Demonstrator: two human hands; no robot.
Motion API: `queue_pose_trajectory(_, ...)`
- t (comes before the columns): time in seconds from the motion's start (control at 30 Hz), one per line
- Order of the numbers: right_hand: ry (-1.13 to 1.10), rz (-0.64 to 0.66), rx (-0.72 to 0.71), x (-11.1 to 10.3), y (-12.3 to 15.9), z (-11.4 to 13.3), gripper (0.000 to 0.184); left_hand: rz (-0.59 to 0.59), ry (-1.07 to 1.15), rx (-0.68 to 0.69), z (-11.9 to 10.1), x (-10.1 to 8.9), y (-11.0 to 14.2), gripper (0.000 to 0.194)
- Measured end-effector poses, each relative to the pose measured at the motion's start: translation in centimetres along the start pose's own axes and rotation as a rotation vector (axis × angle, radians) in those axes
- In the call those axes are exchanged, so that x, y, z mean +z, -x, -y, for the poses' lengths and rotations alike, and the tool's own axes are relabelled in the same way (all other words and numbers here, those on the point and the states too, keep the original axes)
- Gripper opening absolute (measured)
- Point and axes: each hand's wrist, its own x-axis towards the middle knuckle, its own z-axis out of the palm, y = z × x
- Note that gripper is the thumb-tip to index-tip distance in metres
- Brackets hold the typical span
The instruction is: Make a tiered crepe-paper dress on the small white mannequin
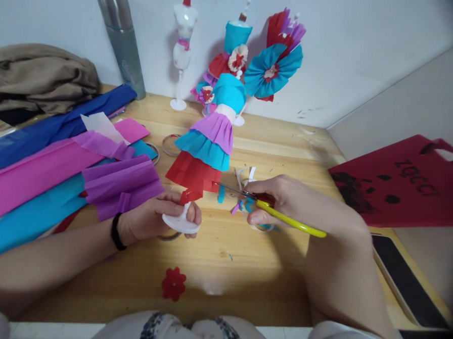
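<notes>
My left hand (153, 219) is closed round the white stand (181, 222) of a small mannequin tilted away from me. The mannequin wears a crepe-paper dress (207, 148) with a blue top and purple, blue and red ruffled layers. My right hand (285, 200) grips yellow-handled scissors (280, 217). Their blades point left and meet the red bottom layer's hem. A few small paper scraps (237, 206) lie or hang just under the blades.
Rolls and sheets of pink, purple and blue crepe paper (59, 176) cover the wooden table's (244, 271) left side. Other dressed mannequins (232, 53), a bare one (182, 40) and a grey flask (121, 35) stand by the wall. A red paper flower (174, 284), a red bag (404, 181) and a phone (406, 280) lie nearby.
</notes>
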Motion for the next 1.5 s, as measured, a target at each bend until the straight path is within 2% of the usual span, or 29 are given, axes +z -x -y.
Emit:
queue_pose_trajectory(0.07, -0.010, 0.091, 0.002, -0.6, 0.6, -0.5, 0.046, -0.086, -0.123, 0.071, -0.2, 0.1, 0.0, 0.026)
queue_pose_trajectory(0.17, -0.120, 0.176, -0.071, -1.4, 1.3, -0.9, 0.039, -0.258, -0.296, 0.125, -0.2, 0.3, 0.1, 0.026)
queue_pose_trajectory(0.27, -0.238, 0.120, -0.165, -1.0, 1.3, -0.4, 0.034, -0.431, -0.443, 0.159, 0.2, 0.7, 0.1, 0.028)
queue_pose_trajectory(0.37, -0.320, -0.121, -0.188, 1.2, 0.2, 0.9, 0.034, -0.515, -0.535, 0.229, 0.5, 1.2, 0.2, 0.031)
queue_pose_trajectory(0.47, -0.306, -0.550, -0.132, 4.5, -1.5, 2.0, 0.035, -0.487, -0.510, 0.252, 0.5, 1.7, 0.2, 0.032)
queue_pose_trajectory(0.57, -0.300, -0.764, -0.116, 7.4, -3.2, 2.4, 0.033, -0.416, -0.448, 0.212, 0.5, 2.2, 0.4, 0.032)
queue_pose_trajectory(0.67, -0.301, -0.873, -0.129, 9.2, -4.2, 2.3, 0.021, -0.405, -0.397, 0.188, 0.6, 2.5, 0.5, 0.028)
queue_pose_trajectory(0.83, -0.259, -0.915, -0.135, 9.6, -3.8, 2.7, 0.006, -0.464, -0.403, 0.195, 0.6, 2.6, 0.6, 0.028)
queue_pose_trajectory(1.03, -0.253, -0.883, -0.154, 8.7, -2.9, 2.2, 0.011, -0.537, -0.513, 0.322, 0.3, 2.6, 0.5, 0.026)
queue_pose_trajectory(1.27, -0.183, -0.905, -0.195, 8.0, -3.3, 2.6, 0.011, -0.498, -0.569, 0.391, 0.3, 1.9, 0.5, 0.018)
queue_pose_trajectory(1.4, -0.176, -0.851, -0.159, 7.2, -3.5, 2.6, 0.007, -0.462, -0.565, 0.347, 0.5, 1.3, 0.6, 0.018)
queue_pose_trajectory(1.5, -0.162, -0.779, -0.144, 6.6, -3.4, 1.9, 0.008, -0.437, -0.564, 0.367, 0.5, 1.1, 0.7, 0.020)
